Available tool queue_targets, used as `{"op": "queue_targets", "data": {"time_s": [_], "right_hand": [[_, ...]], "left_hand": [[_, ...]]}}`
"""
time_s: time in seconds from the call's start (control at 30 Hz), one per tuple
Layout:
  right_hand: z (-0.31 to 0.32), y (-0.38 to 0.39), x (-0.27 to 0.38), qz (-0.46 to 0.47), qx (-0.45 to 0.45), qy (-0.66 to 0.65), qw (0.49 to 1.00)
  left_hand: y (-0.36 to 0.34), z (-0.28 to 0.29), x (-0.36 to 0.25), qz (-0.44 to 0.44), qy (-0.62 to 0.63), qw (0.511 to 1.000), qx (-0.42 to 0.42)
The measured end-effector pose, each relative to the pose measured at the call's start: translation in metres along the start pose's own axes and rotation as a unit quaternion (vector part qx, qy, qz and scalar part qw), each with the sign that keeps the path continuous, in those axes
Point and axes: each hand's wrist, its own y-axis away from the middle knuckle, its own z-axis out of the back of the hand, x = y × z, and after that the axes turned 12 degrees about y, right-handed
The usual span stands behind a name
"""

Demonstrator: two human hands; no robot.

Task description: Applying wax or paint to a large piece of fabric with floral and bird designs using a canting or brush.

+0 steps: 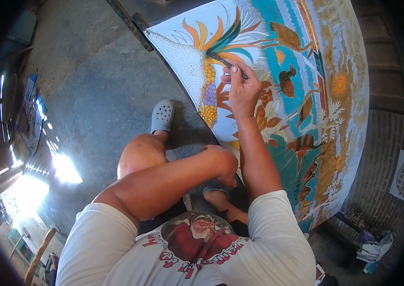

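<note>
Grey clog [163, 117] at ten o'clock, then your left hand [223, 164] just off centre toward half past four, its fingers too hidden to read. Your right hand [244, 90], toward one, pinches a brush [222, 60] against the cloth [176, 52] spanning eleven to four; its leftward white parts look partly unfilled, its rightward teal and brown bands [302, 78] mostly coloured.

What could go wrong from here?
The tip of the brush sits close to the pale dotted patch; a slip of the right hand might stain it. The right forearm passes over brown painted leaves and might smudge them if they're wet, which I can't tell.
</note>
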Motion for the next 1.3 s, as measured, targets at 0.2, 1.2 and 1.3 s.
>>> {"op": "queue_targets", "data": {"time_s": [0.2,1.2,1.3], "right_hand": [[0.001,0.000,-0.007,0.015,-0.002,-0.007,1.000],[0.020,-0.030,-0.006,-0.020,-0.044,0.003,0.999],[0.020,-0.041,-0.006,-0.010,-0.040,0.020,0.999]], "left_hand": [[0.000,0.001,0.000,-0.002,0.008,1.000,0.001],[-0.004,-0.001,-0.004,-0.020,-0.001,1.000,-0.017],[-0.004,-0.003,0.000,-0.022,0.002,1.000,-0.010]]}}
